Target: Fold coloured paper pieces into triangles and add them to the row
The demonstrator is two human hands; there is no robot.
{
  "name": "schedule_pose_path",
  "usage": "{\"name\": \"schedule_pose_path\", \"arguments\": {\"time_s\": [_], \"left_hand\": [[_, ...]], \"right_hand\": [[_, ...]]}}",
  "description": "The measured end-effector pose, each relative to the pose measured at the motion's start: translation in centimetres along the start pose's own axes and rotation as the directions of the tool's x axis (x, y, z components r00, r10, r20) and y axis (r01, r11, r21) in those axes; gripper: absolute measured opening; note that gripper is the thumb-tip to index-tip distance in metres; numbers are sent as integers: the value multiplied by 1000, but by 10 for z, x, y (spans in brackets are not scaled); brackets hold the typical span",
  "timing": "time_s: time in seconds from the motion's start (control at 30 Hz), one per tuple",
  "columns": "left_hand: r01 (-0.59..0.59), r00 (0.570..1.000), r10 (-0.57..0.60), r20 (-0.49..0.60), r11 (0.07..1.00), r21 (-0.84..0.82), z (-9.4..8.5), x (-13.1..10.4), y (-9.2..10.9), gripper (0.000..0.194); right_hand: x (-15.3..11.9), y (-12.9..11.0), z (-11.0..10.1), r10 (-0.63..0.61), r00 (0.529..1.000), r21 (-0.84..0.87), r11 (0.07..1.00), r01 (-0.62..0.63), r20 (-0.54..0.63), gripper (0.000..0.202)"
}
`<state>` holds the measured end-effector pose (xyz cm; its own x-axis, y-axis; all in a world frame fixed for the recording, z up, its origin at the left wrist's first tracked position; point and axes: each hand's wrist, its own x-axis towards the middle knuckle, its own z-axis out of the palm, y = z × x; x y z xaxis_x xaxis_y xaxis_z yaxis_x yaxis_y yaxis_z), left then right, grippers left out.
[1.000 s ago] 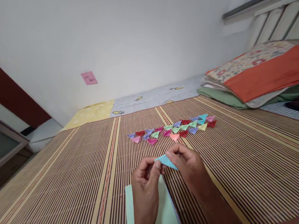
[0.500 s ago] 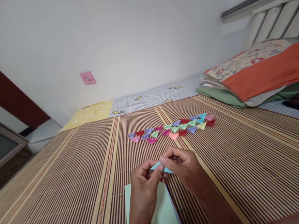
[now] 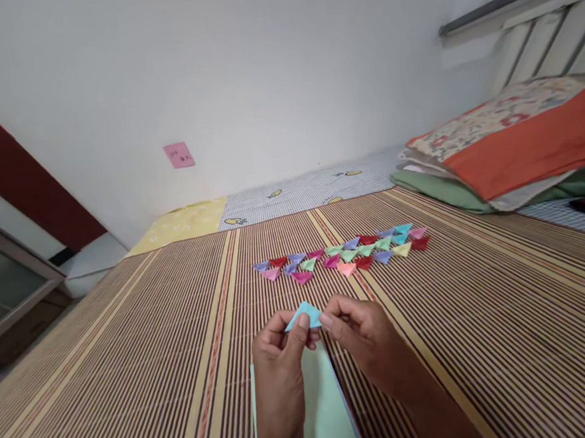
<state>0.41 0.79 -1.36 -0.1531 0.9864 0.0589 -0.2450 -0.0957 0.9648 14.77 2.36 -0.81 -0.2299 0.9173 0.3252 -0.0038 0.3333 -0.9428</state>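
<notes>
A small light-blue folded paper triangle (image 3: 306, 312) is held up between my hands, its tip pointing away from me. My left hand (image 3: 280, 353) pinches its lower left part, with the thumb lying across the front. At the right corner, my right hand (image 3: 363, 327) grips the paper between thumb and bent fingers. Under my left wrist lies a pale green sheet of paper (image 3: 328, 403), partly covered by the hand. Beyond my hands, several folded paper triangles (image 3: 348, 254) in red, pink, purple, green, blue and yellow lie in uneven rows.
A striped bamboo mat (image 3: 170, 334) spreads beneath everything. Stacked pillows (image 3: 532, 142) sit at the right, below a radiator (image 3: 550, 41). The white wall (image 3: 283, 79) behind carries a pink note (image 3: 178, 155). Yellow cloth (image 3: 183, 225) and checked cloth (image 3: 305, 188) run along the wall.
The blue paper has turned so its triangular face shows upright. My right hand has shifted from its top to its right corner. The whole view has moved slightly.
</notes>
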Motion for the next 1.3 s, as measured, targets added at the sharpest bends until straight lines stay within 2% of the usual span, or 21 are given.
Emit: {"name": "schedule_pose_path", "arguments": {"time_s": [0.13, 0.3, 0.4, 0.53, 0.63, 0.73, 0.83, 0.93, 1.17, 1.3], "left_hand": [[-10, 1000, 9, 23, 998, 59, 0, 0, 4, 24], [-35, 999, 33, 31, 996, 84, 4, -1, 8, 26], [-51, 996, 42, 76, 991, 127, 5, -3, 11, 26], [-32, 990, 13, 141, 991, 133, 4, -4, 13, 25], [-6, 985, -18, 169, 990, 143, 5, -4, 11, 25], [16, 990, -33, 134, 992, 123, 9, -3, 7, 26], [37, 997, -38, 61, 999, 17, 12, -2, 3, 24], [35, 998, -32, 49, 998, -52, 13, -2, 1, 23], [-88, 996, 92, -20, 986, 142, 17, -7, 4, 21], [-17, 999, 14, 30, 997, 82, 17, -5, 2, 20]], "right_hand": [[1, -1, 0, -2, 1000, -41, 999, 2, -5, 25], [2, -3, -1, -69, 997, -88, 994, 65, -42, 23], [1, -1, -3, -61, 997, -40, 997, 59, -43, 24], [1, 1, -4, -25, 1000, 45, 999, 25, -12, 19], [2, 1, -2, -62, 997, -25, 998, 61, -49, 11], [1, 2, 2, -146, 982, -126, 983, 130, -122, 19], [0, 5, 4, -165, 965, -122, 982, 142, -204, 21], [1, 8, 6, -174, 948, -115, 982, 148, -268, 19], [2, 6, 9, -101, 941, -29, 995, 97, -322, 18], [4, 6, 5, -109, 927, -54, 994, 96, -360, 17]]}}
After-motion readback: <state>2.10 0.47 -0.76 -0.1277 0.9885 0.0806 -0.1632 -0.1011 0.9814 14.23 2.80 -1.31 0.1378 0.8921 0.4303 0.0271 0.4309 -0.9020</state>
